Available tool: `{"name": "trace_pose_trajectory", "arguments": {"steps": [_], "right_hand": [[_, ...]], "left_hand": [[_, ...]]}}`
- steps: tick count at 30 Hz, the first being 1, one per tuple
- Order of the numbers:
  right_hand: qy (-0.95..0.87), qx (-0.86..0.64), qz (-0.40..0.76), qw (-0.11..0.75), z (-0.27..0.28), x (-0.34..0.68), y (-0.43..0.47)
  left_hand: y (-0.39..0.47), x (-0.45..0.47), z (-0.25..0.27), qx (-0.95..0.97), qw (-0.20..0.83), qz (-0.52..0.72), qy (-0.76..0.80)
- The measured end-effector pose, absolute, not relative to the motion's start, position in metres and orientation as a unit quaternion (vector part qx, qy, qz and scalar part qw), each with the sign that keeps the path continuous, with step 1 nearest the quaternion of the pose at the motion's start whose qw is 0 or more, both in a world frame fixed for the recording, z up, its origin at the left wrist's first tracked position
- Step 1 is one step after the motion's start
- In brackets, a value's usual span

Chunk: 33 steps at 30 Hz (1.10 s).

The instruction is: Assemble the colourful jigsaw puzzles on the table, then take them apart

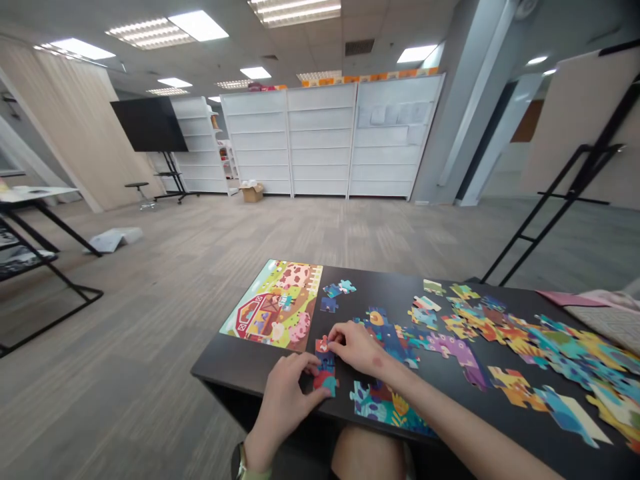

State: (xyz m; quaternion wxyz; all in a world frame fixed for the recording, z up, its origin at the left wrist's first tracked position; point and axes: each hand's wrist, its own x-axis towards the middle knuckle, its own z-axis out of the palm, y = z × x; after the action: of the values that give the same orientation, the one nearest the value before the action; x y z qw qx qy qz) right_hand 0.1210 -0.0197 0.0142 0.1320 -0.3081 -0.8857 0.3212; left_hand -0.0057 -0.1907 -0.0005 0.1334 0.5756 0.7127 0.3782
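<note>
A short column of joined jigsaw puzzle pieces [327,381], red, dark blue and teal, lies near the table's front edge. My left hand [290,393] holds its lower end from the left, thumb and fingertips on the pieces. At the upper end, my right hand [357,348] pinches a red puzzle piece [321,345] against the column. Left of the hands lies a farm picture [275,307] with a red barn, a cow and a pig. Joined blue pieces [393,340] lie partly behind my right hand, and a teal joined section [373,403] is partly under my right forearm.
Loose puzzle pieces [520,333] cover the right of the black table [240,360]. Three small blue pieces [345,287] lie beside the farm picture. A keyboard [605,323] sits at the far right. Behind are a black-framed stand [575,180], white shelves [320,143] and a cardboard box [251,193].
</note>
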Motion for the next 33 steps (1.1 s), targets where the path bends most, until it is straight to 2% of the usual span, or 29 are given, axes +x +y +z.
{"name": "trace_pose_trajectory", "arguments": {"steps": [7,10,14,17,19,21,24,27,30,33], "right_hand": [[-0.905,-0.327,0.232,0.144,0.016,0.121,-0.03],[-0.895,-0.32,0.227,0.211,0.026,0.133,-0.029],[-0.816,-0.356,0.298,0.343,0.038,0.194,-0.01],[-0.753,-0.448,0.298,0.38,0.03,0.27,0.007],[-0.718,-0.514,0.252,0.395,0.014,0.322,0.013],[-0.698,-0.565,0.191,0.395,-0.005,0.363,0.013],[-0.738,-0.556,0.069,0.376,-0.03,0.39,0.007],[-0.792,-0.529,-0.023,0.305,-0.039,0.384,0.0],[-0.816,-0.533,-0.031,0.222,-0.037,0.372,-0.004],[-0.829,-0.528,-0.016,0.181,-0.033,0.371,-0.006]], "left_hand": [[-0.188,-0.009,0.001,0.6,0.122,0.398,0.683],[-0.188,-0.01,-0.002,0.617,0.116,0.386,0.675],[-0.189,-0.011,-0.005,0.625,0.106,0.369,0.68],[-0.189,-0.01,-0.004,0.627,0.101,0.365,0.681],[-0.189,-0.009,-0.003,0.629,0.098,0.368,0.678],[-0.189,-0.009,-0.002,0.627,0.099,0.381,0.672],[-0.189,-0.01,-0.002,0.62,0.102,0.404,0.665],[-0.189,-0.008,-0.005,0.627,0.087,0.389,0.67],[-0.188,-0.005,-0.009,0.646,0.058,0.34,0.681],[-0.187,-0.002,-0.014,0.656,0.035,0.31,0.688]]}}
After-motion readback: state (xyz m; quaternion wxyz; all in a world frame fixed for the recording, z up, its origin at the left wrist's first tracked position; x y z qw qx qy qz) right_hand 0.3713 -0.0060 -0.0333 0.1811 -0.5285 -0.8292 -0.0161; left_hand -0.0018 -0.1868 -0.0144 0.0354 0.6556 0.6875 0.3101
